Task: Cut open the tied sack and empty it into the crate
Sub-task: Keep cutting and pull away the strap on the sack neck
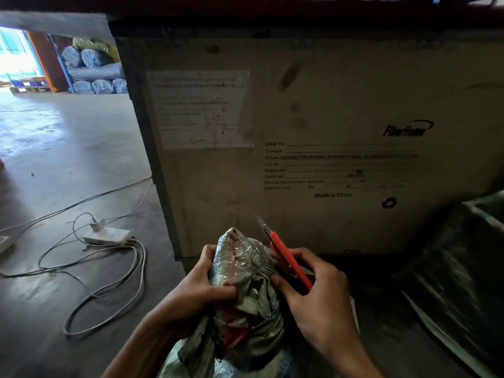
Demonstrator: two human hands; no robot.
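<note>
A: What's the biggest thing ahead?

B: A tall printed shipping carton (313,137) on the concrete floor (68,159). At the right edge there's a dark plastic-lined bin (463,255), possibly the crate; I can't tell for sure.

A: And the sack?

B: The sack (245,323) stands low and centre, between the hands, its bunched neck (240,257) pointing up and away from the person.

A: The hands?

B: The left hand (201,285) is clamped round the neck from the left. The right hand (313,293) is closed on a red utility knife (289,260), just right of the neck and touching the cloth. The knife's long axis runs up and to the left, its blade tip above the gather, so I'd judge the cut comes in from the right.
</note>
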